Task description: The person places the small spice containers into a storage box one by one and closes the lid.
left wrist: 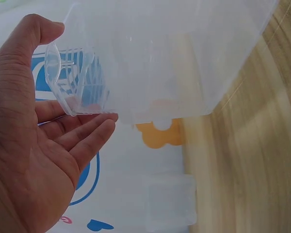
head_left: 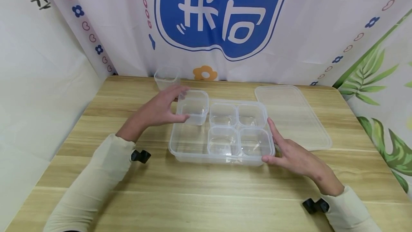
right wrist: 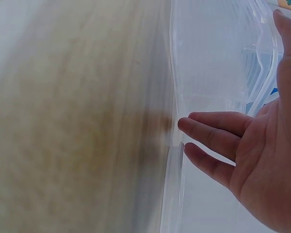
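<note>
A clear plastic large box (head_left: 190, 156) sits mid-table, with several small clear cups (head_left: 223, 140) filling its right part. Over the box's back left corner, my left hand (head_left: 156, 108) holds another small cup (head_left: 197, 119) by its rim, thumb on the near side and fingers on the far side. The held cup looks tilted and partly overlaps the box wall. My right hand (head_left: 294, 156) touches the box's right side, thumb by the near corner. In the right wrist view, the fingers (right wrist: 211, 136) of that hand stretch out nearly straight beside the box wall.
A flat translucent lid (head_left: 293, 117) lies on the wooden table (head_left: 199, 196) to the right of the box. One more small cup (head_left: 165, 80) stands at the back left by the printed cloth (head_left: 128, 28), which hangs along the table's far edge.
</note>
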Action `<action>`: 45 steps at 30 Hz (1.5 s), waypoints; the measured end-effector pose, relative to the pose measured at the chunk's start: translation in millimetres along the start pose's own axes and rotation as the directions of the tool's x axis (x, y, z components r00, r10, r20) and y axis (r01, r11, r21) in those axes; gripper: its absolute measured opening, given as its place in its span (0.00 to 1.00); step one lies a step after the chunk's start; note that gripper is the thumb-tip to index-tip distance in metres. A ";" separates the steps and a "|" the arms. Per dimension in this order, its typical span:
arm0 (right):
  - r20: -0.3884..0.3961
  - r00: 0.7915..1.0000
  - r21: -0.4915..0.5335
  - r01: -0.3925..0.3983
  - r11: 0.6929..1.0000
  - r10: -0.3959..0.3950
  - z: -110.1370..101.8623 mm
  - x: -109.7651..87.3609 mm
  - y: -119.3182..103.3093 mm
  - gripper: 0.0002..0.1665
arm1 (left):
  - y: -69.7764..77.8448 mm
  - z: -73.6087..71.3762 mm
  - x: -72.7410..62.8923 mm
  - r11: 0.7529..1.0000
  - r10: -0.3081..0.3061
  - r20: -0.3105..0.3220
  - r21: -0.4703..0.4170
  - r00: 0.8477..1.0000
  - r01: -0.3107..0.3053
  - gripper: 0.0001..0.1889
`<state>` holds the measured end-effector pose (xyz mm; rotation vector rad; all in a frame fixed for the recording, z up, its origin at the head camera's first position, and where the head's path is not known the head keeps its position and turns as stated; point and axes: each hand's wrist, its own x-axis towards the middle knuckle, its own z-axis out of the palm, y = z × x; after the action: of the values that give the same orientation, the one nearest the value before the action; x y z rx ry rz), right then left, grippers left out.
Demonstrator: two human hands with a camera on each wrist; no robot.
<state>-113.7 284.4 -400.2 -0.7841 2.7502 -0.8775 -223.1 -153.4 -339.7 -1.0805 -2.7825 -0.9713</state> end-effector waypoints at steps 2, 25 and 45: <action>0.000 1.000 0.000 0.000 1.000 0.000 0.1 -0.2 0.0 0.68 | -1.6 1.1 -0.2 1.000 0.007 0.006 -0.003 1.000 -0.007 0.44; -0.005 1.000 -0.010 0.004 1.000 -0.004 0.6 -0.9 0.3 0.67 | -10.5 18.5 -6.8 0.998 -0.035 0.064 0.058 0.997 0.031 0.47; 0.004 1.000 0.003 -0.006 1.000 0.006 -1.5 0.2 -1.0 0.68 | -13.4 26.9 -14.0 0.996 -0.029 0.075 0.086 0.997 0.022 0.49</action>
<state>-113.8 284.4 -398.3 -0.7760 2.7456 -0.8775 -215.0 -154.8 -371.8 -1.0956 -2.8750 -0.8218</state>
